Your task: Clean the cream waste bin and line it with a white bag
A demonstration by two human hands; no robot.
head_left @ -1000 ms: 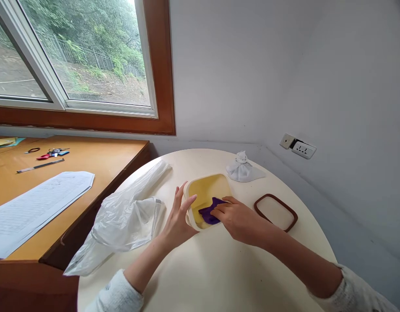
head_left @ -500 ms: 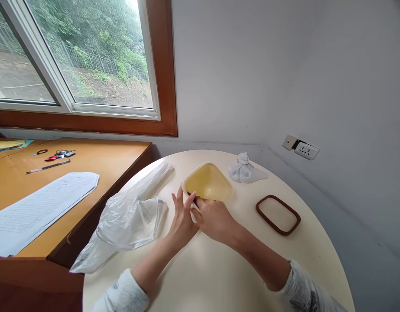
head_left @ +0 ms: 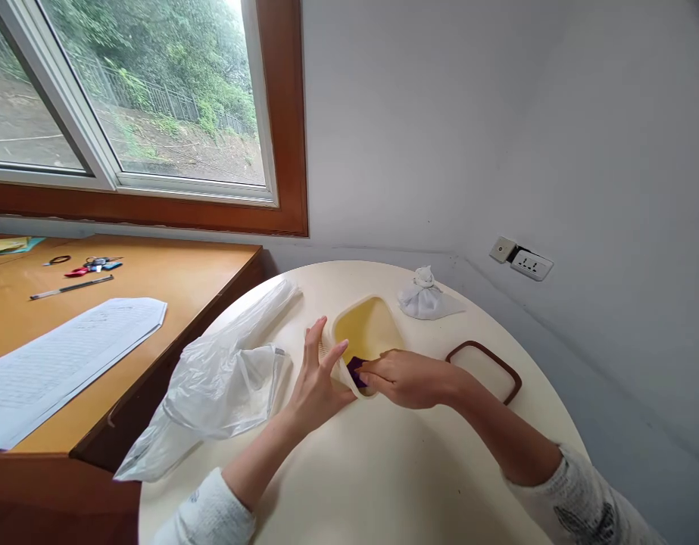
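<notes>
A pale yellow plastic container (head_left: pixel 367 322) with rounded corners is tilted on the round table. My left hand (head_left: pixel 318 382) grips its left wall, the thumb by the rim and other fingers on the outside. My right hand (head_left: pixel 409 377) reaches over the near rim and presses a dark purple cloth (head_left: pixel 356 369) against the inner wall. Only part of the cloth shows; the fingers cover the rest, and whether it is cloth or sponge is hard to tell. A brown rectangular ring (head_left: pixel 491 363), like a lid frame, lies by my right forearm.
A crumpled clear plastic bag (head_left: pixel 224 386) lies left on the white table (head_left: pixel 383 477). A knotted white bag (head_left: pixel 429 299) sits at the back right. The wooden desk (head_left: pixel 173 265) alongside carries papers (head_left: pixel 82 356), a pen (head_left: pixel 70 288) and keys (head_left: pixel 96 265).
The container has turned and tipped, its near corner now closer to me. My right hand has moved right and turned, showing more of the purple cloth. My left hand still holds the container's side.
</notes>
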